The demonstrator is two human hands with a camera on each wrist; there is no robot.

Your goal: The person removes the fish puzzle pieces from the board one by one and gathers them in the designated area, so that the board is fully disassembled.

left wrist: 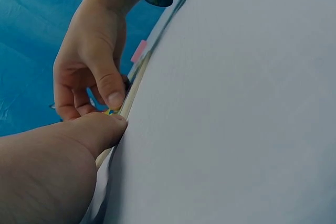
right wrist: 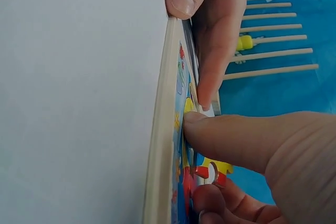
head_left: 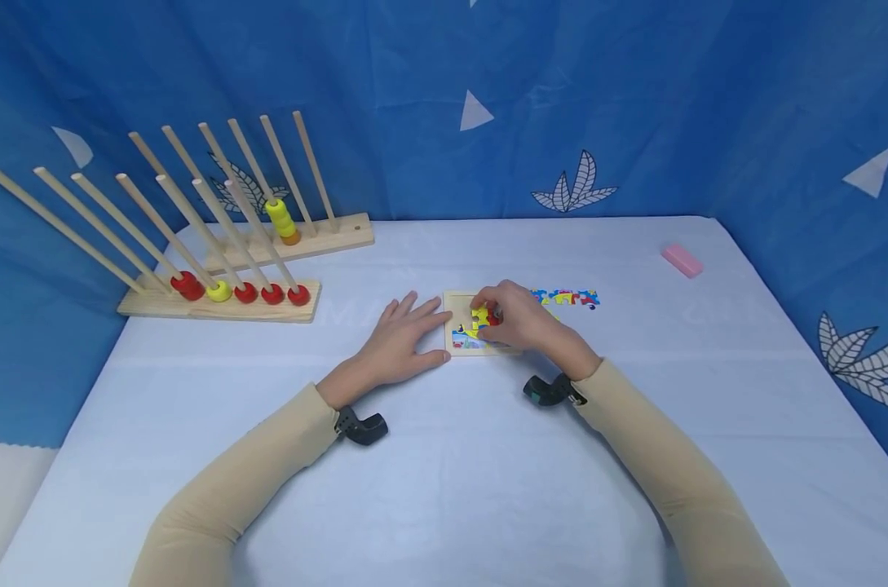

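Basically, left hand lies with fingers spread, thumb and index tip touching the left edge of a flat, pale-wood puzzle tray; right hand — thumb and fingers pinching a yellow-and-red jigsaw piece over the tray — near loose multicoloured jigsaw pieces.

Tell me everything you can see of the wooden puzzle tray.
The puzzle tray is shallow and rectangular, apparently pale wood, with a raised rim. It lies flat on the white table, in front of the person. Colourful printed pieces fill its near left part; the far left corner shows bare wood. The left hand touches its left side, thumb at the near corner. The right hand, pinching a yellow and red piece, covers much of its right part.
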